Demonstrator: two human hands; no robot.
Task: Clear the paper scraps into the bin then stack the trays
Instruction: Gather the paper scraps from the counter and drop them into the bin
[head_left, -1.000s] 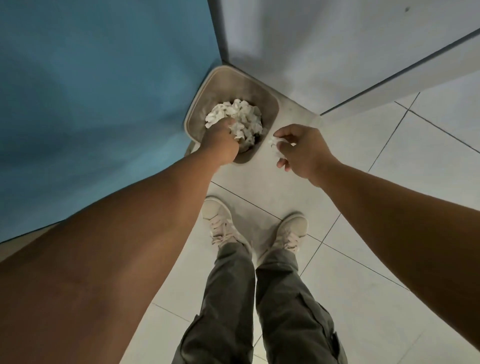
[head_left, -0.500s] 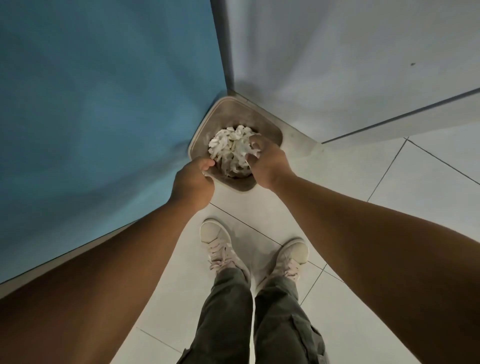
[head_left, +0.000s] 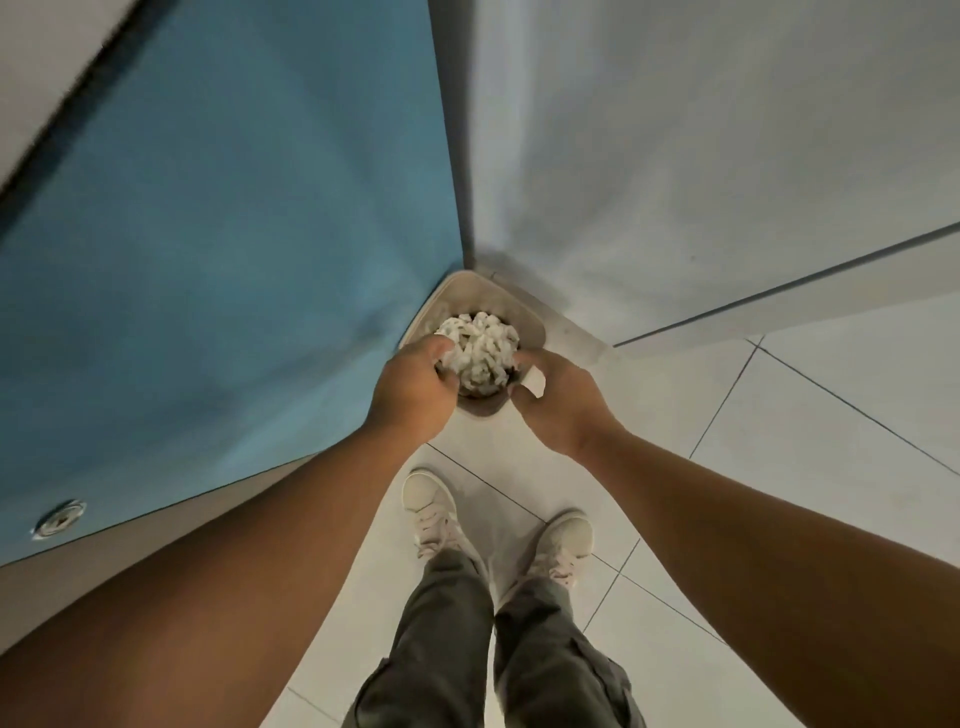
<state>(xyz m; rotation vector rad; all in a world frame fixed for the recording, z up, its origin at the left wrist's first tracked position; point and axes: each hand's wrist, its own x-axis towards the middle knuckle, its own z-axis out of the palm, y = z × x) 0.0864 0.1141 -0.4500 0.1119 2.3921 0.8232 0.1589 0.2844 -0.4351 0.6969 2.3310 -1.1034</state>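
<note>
Corner of blue panel (head_left: 218, 260), upper left, and grey wall (head_left: 701, 156) above tiled floor (head_left: 779, 441). The bin (head_left: 524, 319), frame centre, holds heaped paper scraps (head_left: 480, 348). The left hand (head_left: 410, 387) curls round scraps at the heap's left edge; the right hand (head_left: 558, 402) pinches one scrap (head_left: 534, 384) at the near rim. Release low, inside the rim, to avoid spills.

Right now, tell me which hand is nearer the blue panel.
Left. The left hand is over the bin edge beside the blue panel; the right hand, pinching a scrap, is across the bin, farther away.
</note>
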